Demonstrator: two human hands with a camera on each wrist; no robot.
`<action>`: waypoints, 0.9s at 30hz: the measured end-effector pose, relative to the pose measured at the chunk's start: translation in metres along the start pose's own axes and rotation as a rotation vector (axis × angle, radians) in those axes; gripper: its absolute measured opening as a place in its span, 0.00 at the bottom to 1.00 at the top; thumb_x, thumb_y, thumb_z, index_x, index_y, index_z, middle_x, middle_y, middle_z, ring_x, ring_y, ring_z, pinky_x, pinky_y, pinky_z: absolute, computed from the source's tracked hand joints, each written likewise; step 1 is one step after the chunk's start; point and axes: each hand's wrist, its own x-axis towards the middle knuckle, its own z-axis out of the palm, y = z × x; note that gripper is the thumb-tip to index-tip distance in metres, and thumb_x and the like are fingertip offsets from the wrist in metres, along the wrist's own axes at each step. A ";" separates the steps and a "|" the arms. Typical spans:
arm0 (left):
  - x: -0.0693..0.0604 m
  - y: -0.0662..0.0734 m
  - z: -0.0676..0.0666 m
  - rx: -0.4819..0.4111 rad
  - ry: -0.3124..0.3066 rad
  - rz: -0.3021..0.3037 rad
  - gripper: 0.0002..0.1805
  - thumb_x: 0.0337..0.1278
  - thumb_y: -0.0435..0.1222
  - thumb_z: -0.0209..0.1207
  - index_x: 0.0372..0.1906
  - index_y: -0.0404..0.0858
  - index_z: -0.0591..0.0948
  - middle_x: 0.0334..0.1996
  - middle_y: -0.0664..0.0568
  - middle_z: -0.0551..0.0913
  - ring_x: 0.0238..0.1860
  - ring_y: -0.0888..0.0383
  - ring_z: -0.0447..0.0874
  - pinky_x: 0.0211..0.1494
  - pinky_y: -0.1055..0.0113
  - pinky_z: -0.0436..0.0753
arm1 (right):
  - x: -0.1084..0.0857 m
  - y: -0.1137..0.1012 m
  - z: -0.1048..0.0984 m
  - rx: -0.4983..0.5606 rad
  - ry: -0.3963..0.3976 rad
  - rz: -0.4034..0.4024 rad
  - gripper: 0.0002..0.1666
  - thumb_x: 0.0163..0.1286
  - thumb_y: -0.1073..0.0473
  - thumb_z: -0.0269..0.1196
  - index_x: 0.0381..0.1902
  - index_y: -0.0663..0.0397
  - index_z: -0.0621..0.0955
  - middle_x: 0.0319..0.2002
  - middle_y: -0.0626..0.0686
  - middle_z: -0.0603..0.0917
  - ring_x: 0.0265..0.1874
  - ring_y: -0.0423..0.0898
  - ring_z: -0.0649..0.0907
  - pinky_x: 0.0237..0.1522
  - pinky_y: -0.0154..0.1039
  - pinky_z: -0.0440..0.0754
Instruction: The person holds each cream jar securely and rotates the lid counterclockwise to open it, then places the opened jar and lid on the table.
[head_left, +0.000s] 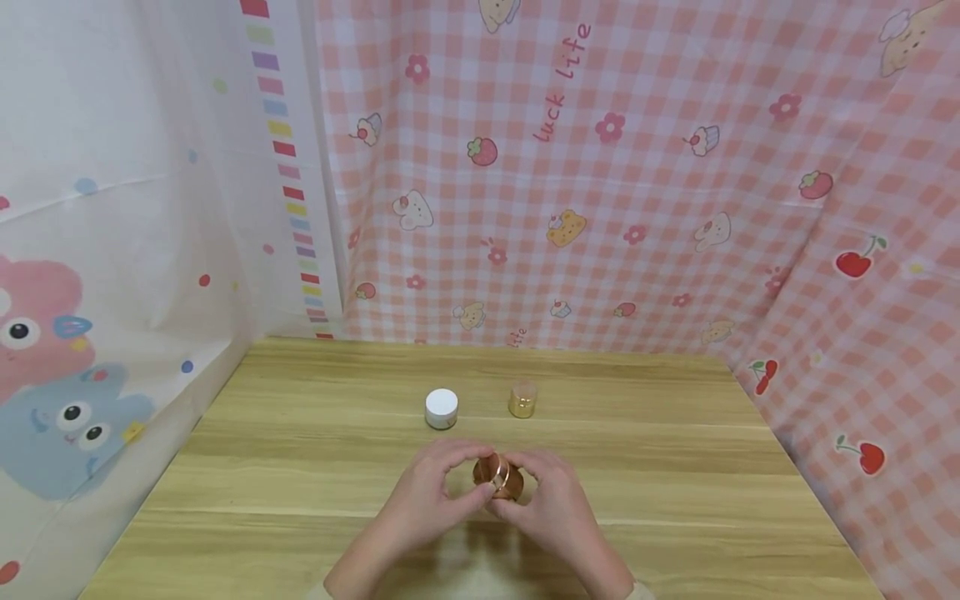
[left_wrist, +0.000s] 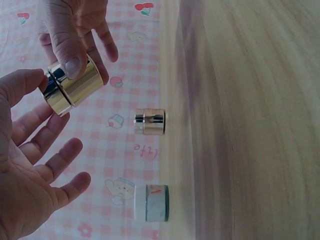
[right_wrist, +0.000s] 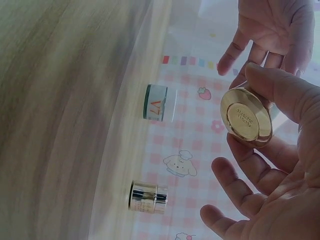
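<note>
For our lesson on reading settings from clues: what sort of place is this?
Probably a small indoor workspace, perhaps a curtained-off booth: a wood-grain table, a pink checked cloth hanging behind it, and a white cartoon-printed cloth along its left side.

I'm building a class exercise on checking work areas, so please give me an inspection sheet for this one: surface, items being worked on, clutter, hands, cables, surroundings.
Surface: light wood-grain tabletop, no spill seen.
Items being worked on: gold container, held up off the tabletop.
Clutter: white-lidded jar and small gold jar, standing upright, apart from each other.
Hands: right hand grips the container's end with the printed base; left hand pinches the opposite end.
Cables: nothing seen.
Surroundings: pink checked cloth behind and at right, white cartoon-printed cloth at left.
</note>
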 end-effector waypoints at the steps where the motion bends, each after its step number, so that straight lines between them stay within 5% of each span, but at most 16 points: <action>1: 0.000 0.000 0.000 -0.002 -0.001 -0.004 0.19 0.62 0.40 0.74 0.58 0.45 0.88 0.57 0.60 0.90 0.61 0.57 0.86 0.66 0.51 0.85 | 0.000 0.000 0.000 0.000 0.000 -0.003 0.27 0.48 0.53 0.87 0.49 0.44 0.92 0.43 0.43 0.94 0.46 0.39 0.88 0.54 0.43 0.88; 22: 0.000 0.000 0.001 -0.032 -0.023 -0.145 0.18 0.64 0.51 0.73 0.54 0.50 0.88 0.51 0.64 0.90 0.60 0.61 0.84 0.66 0.53 0.84 | 0.000 0.001 0.002 0.023 0.004 -0.020 0.25 0.49 0.54 0.86 0.47 0.46 0.92 0.42 0.43 0.94 0.46 0.38 0.88 0.53 0.43 0.88; 27: -0.002 -0.002 0.000 -0.013 -0.036 -0.063 0.26 0.62 0.51 0.74 0.62 0.48 0.86 0.59 0.59 0.89 0.65 0.55 0.84 0.69 0.48 0.83 | -0.001 0.002 0.002 0.005 0.017 -0.039 0.27 0.48 0.55 0.86 0.48 0.45 0.92 0.43 0.42 0.94 0.46 0.40 0.89 0.54 0.46 0.88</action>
